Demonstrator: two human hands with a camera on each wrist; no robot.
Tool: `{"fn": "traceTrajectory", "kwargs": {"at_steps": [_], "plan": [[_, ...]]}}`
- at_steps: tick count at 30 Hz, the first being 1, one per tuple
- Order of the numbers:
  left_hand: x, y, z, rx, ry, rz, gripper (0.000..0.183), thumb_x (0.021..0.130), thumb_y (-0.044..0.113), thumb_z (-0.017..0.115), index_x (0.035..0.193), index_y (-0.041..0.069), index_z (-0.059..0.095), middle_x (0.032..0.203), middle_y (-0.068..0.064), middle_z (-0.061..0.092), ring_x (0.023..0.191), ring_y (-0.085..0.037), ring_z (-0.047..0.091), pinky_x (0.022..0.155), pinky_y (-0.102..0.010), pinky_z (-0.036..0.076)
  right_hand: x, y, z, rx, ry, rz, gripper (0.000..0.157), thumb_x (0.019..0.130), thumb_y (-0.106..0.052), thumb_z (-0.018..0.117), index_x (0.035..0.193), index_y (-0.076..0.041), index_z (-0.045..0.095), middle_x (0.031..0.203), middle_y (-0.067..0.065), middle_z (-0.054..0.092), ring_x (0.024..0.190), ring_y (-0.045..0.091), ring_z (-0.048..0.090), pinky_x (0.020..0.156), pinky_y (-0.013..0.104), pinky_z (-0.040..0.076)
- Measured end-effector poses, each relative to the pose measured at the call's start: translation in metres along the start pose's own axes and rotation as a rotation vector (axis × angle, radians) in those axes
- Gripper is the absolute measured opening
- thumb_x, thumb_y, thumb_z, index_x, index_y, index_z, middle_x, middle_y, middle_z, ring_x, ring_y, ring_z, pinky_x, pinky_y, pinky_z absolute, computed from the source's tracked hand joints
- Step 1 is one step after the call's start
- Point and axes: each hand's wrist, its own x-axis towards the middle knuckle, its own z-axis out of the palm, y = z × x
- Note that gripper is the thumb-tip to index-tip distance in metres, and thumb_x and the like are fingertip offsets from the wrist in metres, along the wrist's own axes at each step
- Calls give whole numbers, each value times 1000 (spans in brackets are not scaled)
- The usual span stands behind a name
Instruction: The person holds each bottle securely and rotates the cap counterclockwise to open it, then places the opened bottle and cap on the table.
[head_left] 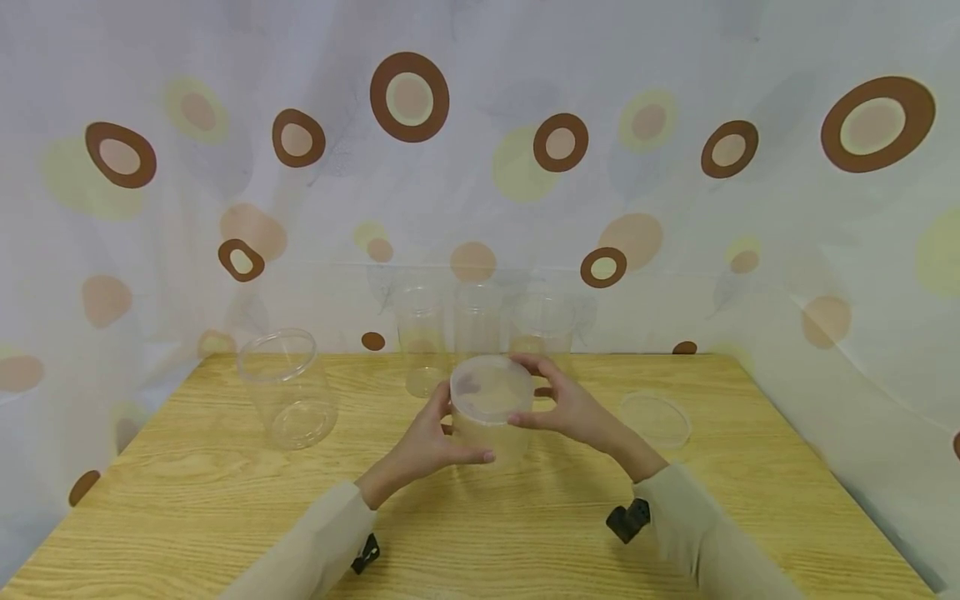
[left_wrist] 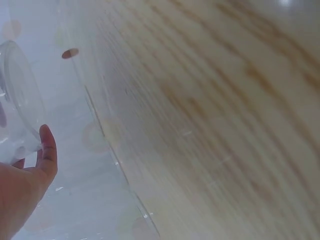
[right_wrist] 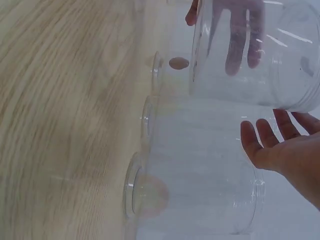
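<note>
Table surface: a light wood-grain table (head_left: 480, 554) is filling the lower part of the head view, its grain running mostly crosswise.
Surrounding cloth: a pale hanging cloth (head_left: 480, 50) is enclosing the table at the back and both sides, showing brown rings and soft peach and yellow spots.
Back row: a slim clear container (head_left: 422, 333), a second slim container (head_left: 477, 325) and a broader container (head_left: 542, 321) are standing upright side by side near the table's back edge.
Left side of table: a large clear jar (head_left: 294, 387) is standing well apart from the hands.
Right side of table: a clear round disc (head_left: 656, 419) is lying flat beyond the right wrist.
Held piece: a translucent tub (head_left: 491, 437) with a pale round top is sitting between the two hands, in front of the back row; the right wrist view is showing it raised off the table.
Left hand (head_left: 427, 437): is gripping the tub's left side, fingers curving behind, thumb extending across the front.
Right hand (head_left: 570, 408): is holding the top's right edge, thumb at the near rim, fingers spreading toward the far side.
Sleeves: pale sleeves (head_left: 322, 533) are covering both forearms, dark devices (head_left: 628, 521) showing at the wrists.
</note>
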Motion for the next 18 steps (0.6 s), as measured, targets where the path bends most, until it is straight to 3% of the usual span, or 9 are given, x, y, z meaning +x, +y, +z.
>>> {"fn": "traceTrajectory", "kwargs": {"at_steps": [5, 10, 14, 18], "plan": [[-1, 1, -2, -26, -33, 13, 97, 65, 23, 83, 140, 23, 22, 138, -2, 35, 122, -29, 40, 87, -42, 45, 2, 1, -12, 49, -128, -39, 74, 81, -21, 70, 142, -17, 28, 140, 3, 34, 125, 27, 35, 97, 48, 36], [-2, 1, -3, -36, -57, 9, 96, 66, 22, 83, 140, 27, 22, 139, 1, 33, 123, -28, 39, 88, -43, 45, 3, 3, -17, 96, -188, -47, 73, 82, -18, 69, 141, -24, 28, 142, 3, 32, 127, 27, 33, 97, 47, 36], [-1, 1, -2, -17, -46, 11, 96, 66, 23, 83, 140, 27, 22, 139, 1, 33, 123, -28, 39, 88, -44, 43, 3, 3, -16, 100, -180, -58, 74, 81, -18, 69, 142, -19, 27, 141, 4, 33, 127, 28, 33, 96, 48, 36], [-1, 0, -1, 15, -7, 1, 94, 65, 25, 83, 139, 25, 24, 137, 1, 35, 122, -27, 40, 89, -45, 42, 1, 2, -11, 75, -103, -69, 78, 79, -17, 72, 142, -12, 26, 142, 5, 32, 127, 29, 32, 97, 51, 35]]}}
